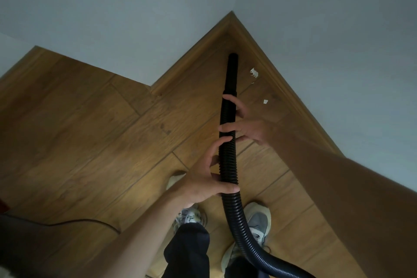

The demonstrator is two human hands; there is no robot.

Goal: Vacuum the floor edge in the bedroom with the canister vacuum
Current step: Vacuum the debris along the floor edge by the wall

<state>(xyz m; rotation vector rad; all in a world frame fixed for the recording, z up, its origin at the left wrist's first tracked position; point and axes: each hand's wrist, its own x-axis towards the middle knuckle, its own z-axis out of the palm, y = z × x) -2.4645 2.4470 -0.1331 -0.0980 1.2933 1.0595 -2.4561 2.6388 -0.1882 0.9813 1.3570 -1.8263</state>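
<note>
A black ribbed vacuum hose [228, 160] runs up from the bottom of the view between my feet, ending in a smooth black nozzle [232, 70] that points into the room corner. My left hand [209, 178] grips the hose lower down, fingers and thumb curled round it. My right hand [246, 124] holds it higher up, just below the nozzle, fingers wrapped over the ribbed part. White paper scraps [254, 72] lie on the wooden floor [90, 142] right of the nozzle, near the skirting board [282, 88]. The canister is out of view.
Pale walls meet at the corner [231, 12] ahead; another wall corner juts out at the left [155, 90]. A thin dark cable [85, 221] crosses the floor at lower left. My shoes [259, 221] stand on either side of the hose.
</note>
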